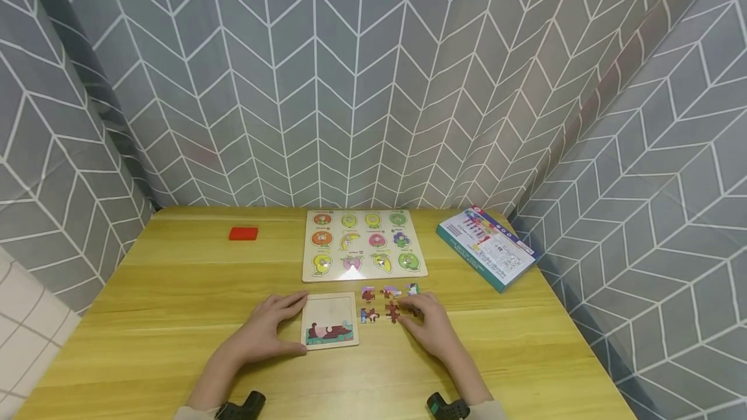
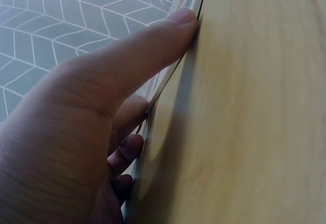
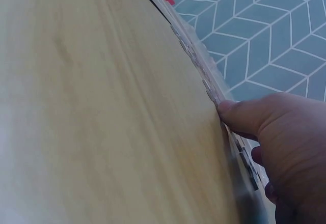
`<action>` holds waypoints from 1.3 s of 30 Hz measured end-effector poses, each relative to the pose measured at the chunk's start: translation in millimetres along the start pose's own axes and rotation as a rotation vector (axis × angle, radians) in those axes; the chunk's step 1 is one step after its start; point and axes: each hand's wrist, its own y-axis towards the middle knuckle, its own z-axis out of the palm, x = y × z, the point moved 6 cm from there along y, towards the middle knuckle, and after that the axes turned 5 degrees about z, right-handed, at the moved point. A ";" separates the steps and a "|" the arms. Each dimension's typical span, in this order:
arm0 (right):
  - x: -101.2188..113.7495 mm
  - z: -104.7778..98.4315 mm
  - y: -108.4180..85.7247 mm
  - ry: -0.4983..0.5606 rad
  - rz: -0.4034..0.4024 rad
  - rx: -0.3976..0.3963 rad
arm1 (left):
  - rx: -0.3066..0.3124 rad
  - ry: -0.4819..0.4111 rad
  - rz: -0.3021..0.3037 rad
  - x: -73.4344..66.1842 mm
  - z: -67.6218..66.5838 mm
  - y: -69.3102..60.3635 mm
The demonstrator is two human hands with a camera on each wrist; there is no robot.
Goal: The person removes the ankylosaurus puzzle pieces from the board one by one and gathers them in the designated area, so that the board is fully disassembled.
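Note:
My left hand (image 1: 265, 329) holds a small square wooden puzzle board (image 1: 329, 310) by its left side, thumb at the near corner and index finger at the far one. Brown, pink and green pieces fill the board's lower strip; bare wood shows above. In the left wrist view, the thumb (image 2: 168, 28) lies along the board's edge. With thumb and index finger, my right hand (image 1: 432, 323) pinches a brown jigsaw piece (image 1: 392, 312) lying on the table. Around it are several loose pieces, including a brown-and-white one (image 1: 369, 315) and a purple-and-brown one (image 1: 367, 293); the hand partly covers others.
Behind the small board lies a larger fruit puzzle board (image 1: 364, 275). A flat box (image 1: 490, 248) with a teal side sits at the back right. At the back left is a red block (image 1: 243, 233). Patterned curtains (image 1: 350, 83) surround the wooden table (image 1: 175, 277).

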 end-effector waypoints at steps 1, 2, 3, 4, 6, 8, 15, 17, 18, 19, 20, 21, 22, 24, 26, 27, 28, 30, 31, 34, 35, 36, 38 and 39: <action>-0.5 0.5 0.2 0.000 0.002 0.001 | 0.000 0.003 -0.001 0.3 0.0 0.0; -1.1 1.1 0.3 0.001 0.003 0.001 | 0.000 0.006 -0.002 0.4 -0.1 0.0; -1.6 1.6 0.4 0.002 0.005 0.002 | 0.000 0.009 -0.003 0.4 -0.1 0.0; -2.0 1.9 0.5 0.003 0.006 0.002 | 0.001 0.011 -0.004 0.6 -0.2 0.0; -1.7 1.9 0.6 0.007 0.005 -0.006 | 0.001 0.010 -0.005 0.6 -0.6 0.0; 0.3 1.3 0.7 0.020 0.005 -0.017 | 0.002 0.010 -0.005 0.5 -1.1 0.1; 30.3 9.9 7.9 0.080 -0.082 -0.019 | 0.002 0.027 0.005 -0.1 -3.8 1.2; 43.2 17.4 11.1 0.093 -0.116 0.010 | -0.005 0.037 0.013 -0.2 -5.0 1.6; 50.2 21.3 12.6 0.106 -0.132 0.030 | -0.009 0.039 0.015 0.2 -5.4 1.8; 57.4 25.5 14.1 0.126 -0.145 0.054 | -0.012 0.039 0.017 0.4 -5.6 2.0; 65.4 29.4 15.9 0.148 -0.157 0.081 | -0.015 0.039 0.020 0.7 -5.6 2.2; 72.7 34.0 17.8 0.160 -0.165 0.108 | -0.017 0.039 0.021 1.2 -5.5 2.5; 80.1 38.5 20.0 0.169 -0.170 0.132 | -0.018 0.035 0.022 1.5 -5.2 2.6; 94.4 47.4 24.1 0.182 -0.177 0.182 | -0.018 0.030 0.021 2.1 -4.1 3.0; 106.9 56.8 28.3 0.168 -0.184 0.224 | -0.020 0.035 0.025 1.8 -3.0 3.1; 111.6 61.9 30.0 0.160 -0.188 0.243 | -0.021 0.035 0.027 1.3 -2.6 3.0; 116.3 66.7 31.1 0.160 -0.191 0.267 | -0.022 0.038 0.029 0.7 -2.1 2.9; 122.7 76.3 32.5 0.170 -0.195 0.308 | -0.024 0.041 0.034 -0.2 -1.3 2.5; 124.7 81.0 32.5 0.174 -0.197 0.324 | -0.024 0.037 0.035 -0.5 -1.0 2.3; 125.4 93.9 30.8 0.204 -0.176 0.365 | -0.019 0.022 0.032 -0.8 -0.6 1.4; 124.4 97.5 29.7 0.216 -0.163 0.377 | -0.016 0.014 0.031 -0.9 -0.6 1.2; 123.3 100.6 28.5 0.224 -0.152 0.388 | -0.013 0.007 0.028 -0.8 -0.6 1.0; 121.0 104.9 26.2 0.220 -0.141 0.393 | -0.008 0.000 0.023 -0.9 -0.8 0.5; 120.1 106.2 25.2 0.219 -0.138 0.394 | -0.006 -0.003 0.020 -0.9 -0.9 0.2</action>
